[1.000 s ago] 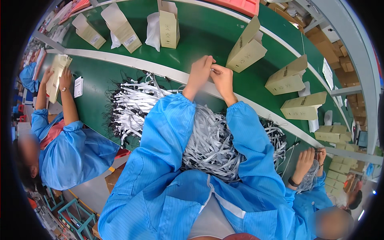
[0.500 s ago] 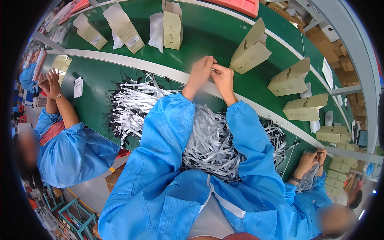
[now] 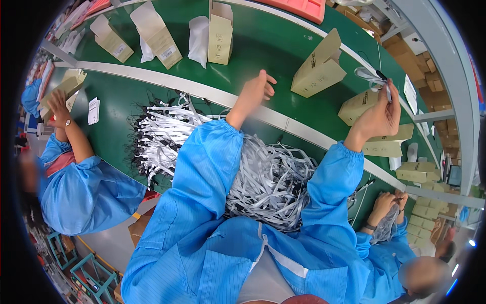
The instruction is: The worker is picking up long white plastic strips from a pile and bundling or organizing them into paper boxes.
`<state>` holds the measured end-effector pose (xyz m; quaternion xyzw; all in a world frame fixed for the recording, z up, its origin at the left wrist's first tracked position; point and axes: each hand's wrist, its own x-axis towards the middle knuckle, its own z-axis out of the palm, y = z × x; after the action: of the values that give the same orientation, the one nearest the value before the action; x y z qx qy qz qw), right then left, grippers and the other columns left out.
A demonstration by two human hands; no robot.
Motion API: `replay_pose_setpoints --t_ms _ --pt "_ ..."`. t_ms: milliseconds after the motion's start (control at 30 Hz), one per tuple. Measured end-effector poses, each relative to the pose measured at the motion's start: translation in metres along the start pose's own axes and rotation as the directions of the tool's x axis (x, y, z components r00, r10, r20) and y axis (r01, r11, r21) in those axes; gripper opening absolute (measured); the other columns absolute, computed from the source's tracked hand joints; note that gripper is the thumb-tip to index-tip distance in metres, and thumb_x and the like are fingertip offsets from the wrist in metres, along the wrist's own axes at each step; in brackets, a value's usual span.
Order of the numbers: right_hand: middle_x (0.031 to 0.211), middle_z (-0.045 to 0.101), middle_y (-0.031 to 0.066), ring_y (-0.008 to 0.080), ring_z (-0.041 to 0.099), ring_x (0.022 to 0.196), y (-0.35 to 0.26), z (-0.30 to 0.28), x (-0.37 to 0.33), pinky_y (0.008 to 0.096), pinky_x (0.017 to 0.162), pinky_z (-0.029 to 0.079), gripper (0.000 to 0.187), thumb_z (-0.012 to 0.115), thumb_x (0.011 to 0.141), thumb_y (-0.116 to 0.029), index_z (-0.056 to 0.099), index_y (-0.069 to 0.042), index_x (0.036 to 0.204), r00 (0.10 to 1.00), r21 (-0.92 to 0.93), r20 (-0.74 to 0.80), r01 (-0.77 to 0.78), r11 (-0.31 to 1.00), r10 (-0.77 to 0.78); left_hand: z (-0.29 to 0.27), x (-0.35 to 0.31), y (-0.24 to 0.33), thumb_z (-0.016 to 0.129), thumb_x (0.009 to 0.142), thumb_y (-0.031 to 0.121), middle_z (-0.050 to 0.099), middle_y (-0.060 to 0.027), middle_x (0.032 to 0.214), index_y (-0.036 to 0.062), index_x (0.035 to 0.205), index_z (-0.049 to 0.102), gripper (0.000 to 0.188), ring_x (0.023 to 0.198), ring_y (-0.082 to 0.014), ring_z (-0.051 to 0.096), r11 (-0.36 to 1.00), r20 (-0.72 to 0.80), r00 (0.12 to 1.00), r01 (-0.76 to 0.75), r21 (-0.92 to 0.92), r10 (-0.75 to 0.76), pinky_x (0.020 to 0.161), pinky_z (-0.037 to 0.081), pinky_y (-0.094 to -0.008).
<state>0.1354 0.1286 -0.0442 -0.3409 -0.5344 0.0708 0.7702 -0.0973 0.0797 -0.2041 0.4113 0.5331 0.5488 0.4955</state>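
My right hand [image 3: 377,117] is raised at the right above the open cream boxes, its fingers pinched on a looped grey-white lanyard [image 3: 369,76] with a black end piece. My left hand [image 3: 253,93] hovers over the far green work surface near the white rail, fingers loosely bent and apart, with nothing visible in it. Between my forearms lies a heap of white-grey lanyards [image 3: 273,182]. A second pile of lanyards [image 3: 164,131], with black ends and thin cords, spreads left of my left sleeve. An upright cream box [image 3: 316,76] with a raised flap stands between my hands.
A white rail [image 3: 202,88] crosses the green bench. More open cream boxes [image 3: 220,43] stand along the far side, some beside white pouches [image 3: 199,40]. Co-workers in blue sit at left [image 3: 91,197] and right [image 3: 390,248]. A grey post [image 3: 463,101] rises at right.
My hands were together over the far surface. My right hand has moved right with the lanyard, now looped and dangling. My left hand stays nearly in place, its fingers now apart.
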Motion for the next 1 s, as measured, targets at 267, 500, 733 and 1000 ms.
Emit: replay_pose_setpoints --t_ms 267,500,733,1000 --pt "0.104 0.071 0.0144 0.0195 0.067 0.097 0.034 0.013 0.033 0.0284 0.088 0.054 0.025 0.06 0.087 0.011 0.069 0.005 0.109 0.793 -0.247 0.599 0.055 0.967 0.108 0.002 -0.001 -0.002 0.034 0.105 0.052 0.063 -0.0038 0.084 0.0023 0.108 0.065 0.059 0.084 -0.0133 0.063 0.999 0.048 0.999 -0.012 0.043 0.01 0.073 0.053 -0.0281" --pt "0.114 0.068 0.0138 0.0186 0.064 0.108 0.057 0.03 0.079 0.0281 0.094 0.051 0.038 0.058 0.086 0.009 0.062 0.001 0.124 0.133 -0.361 0.902 -0.291 0.886 0.411 0.007 -0.002 -0.003 0.034 0.105 0.052 0.065 -0.0038 0.087 0.0024 0.108 0.065 0.058 0.086 -0.0132 0.064 0.999 0.1 0.995 0.006 0.039 -0.01 0.074 0.053 -0.0287" --pt "0.121 0.066 0.0137 0.0195 0.061 0.114 0.059 0.025 0.095 0.0295 0.097 0.05 0.041 0.059 0.09 0.003 0.056 0.001 0.13 -0.01 -0.369 0.926 -0.235 0.899 0.378 0.01 -0.001 0.0 0.035 0.105 0.049 0.066 -0.0035 0.089 0.0029 0.108 0.065 0.055 0.087 -0.0128 0.064 0.998 0.143 0.99 -0.007 0.056 -0.001 0.074 0.053 -0.0287" --pt "0.103 0.071 0.0126 0.0176 0.066 0.095 0.003 -0.004 0.078 0.0274 0.085 0.052 0.025 0.058 0.098 -0.013 0.066 0.005 0.112 0.531 -0.379 0.792 0.039 0.925 0.302 0.018 -0.004 0.01 0.056 0.099 0.036 0.067 -0.0039 0.092 0.0039 0.107 0.067 0.035 0.087 -0.0131 0.064 0.982 0.269 0.961 -0.107 0.154 0.063 0.078 0.054 -0.0296"
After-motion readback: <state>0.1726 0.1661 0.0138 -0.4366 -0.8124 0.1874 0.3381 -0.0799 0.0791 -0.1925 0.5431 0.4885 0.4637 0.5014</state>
